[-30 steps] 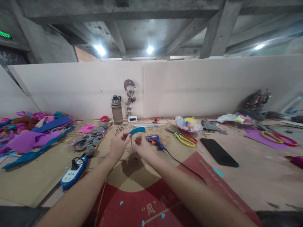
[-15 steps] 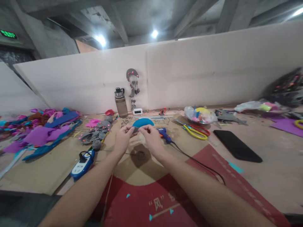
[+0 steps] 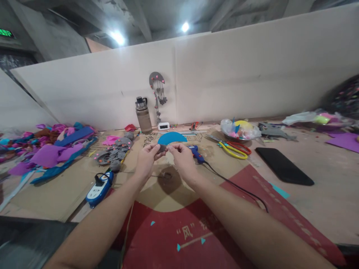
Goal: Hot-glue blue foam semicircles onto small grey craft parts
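A small dark grey felt piece (image 3: 162,148) is held up over the middle of the table. My left hand (image 3: 146,158) pinches it from the left between thumb and fingers. The fingertips of my right hand (image 3: 181,158) are closed at its right edge. Just beyond lies a blue felt disc (image 3: 172,138), its near part hidden by my hands. A blue glue gun (image 3: 197,154) rests right of my right hand, partly covered by it. Under my hands, a dark round spot with a small coil (image 3: 167,175) shows on the brown board (image 3: 157,200).
Left are a power strip (image 3: 98,190), grey felt pieces (image 3: 113,153) and a colourful felt heap (image 3: 53,149). A bottle (image 3: 144,118) stands behind. On the right lie yellow-handled scissors (image 3: 235,152), a bowl of bagged bits (image 3: 240,131) and a black phone (image 3: 283,166). The glue gun's cord (image 3: 238,188) runs rightward.
The view has tilted slightly downward. My hands have drawn a little nearer than the blue disc, so more of the disc and the grey piece shows.
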Available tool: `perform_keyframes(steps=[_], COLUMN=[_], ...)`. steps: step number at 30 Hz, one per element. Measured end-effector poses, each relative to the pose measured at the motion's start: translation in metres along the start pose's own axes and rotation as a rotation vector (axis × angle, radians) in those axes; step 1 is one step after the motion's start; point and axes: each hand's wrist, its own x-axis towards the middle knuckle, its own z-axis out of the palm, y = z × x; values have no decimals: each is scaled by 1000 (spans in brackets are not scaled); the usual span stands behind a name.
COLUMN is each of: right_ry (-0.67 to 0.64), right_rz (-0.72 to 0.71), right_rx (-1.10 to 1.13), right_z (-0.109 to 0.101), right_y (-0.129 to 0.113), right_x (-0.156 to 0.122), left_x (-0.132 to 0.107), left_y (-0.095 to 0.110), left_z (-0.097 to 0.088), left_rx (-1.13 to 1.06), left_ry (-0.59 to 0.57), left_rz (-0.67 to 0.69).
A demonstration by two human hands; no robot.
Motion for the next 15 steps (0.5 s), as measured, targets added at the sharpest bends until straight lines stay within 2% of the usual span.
perform_keyframes(steps=[9, 15], right_ry=[-6, 4], right_rz=[13, -43], right_rx=[53, 50], right_z=[1, -1], right_y=[-2, -1], right_x=[3, 6], left_x=[0, -4], left_y=[1, 4], left_z=[0, 3], left_rx=[-37, -58], left_ry=[17, -5], left_rz=[-26, -29])
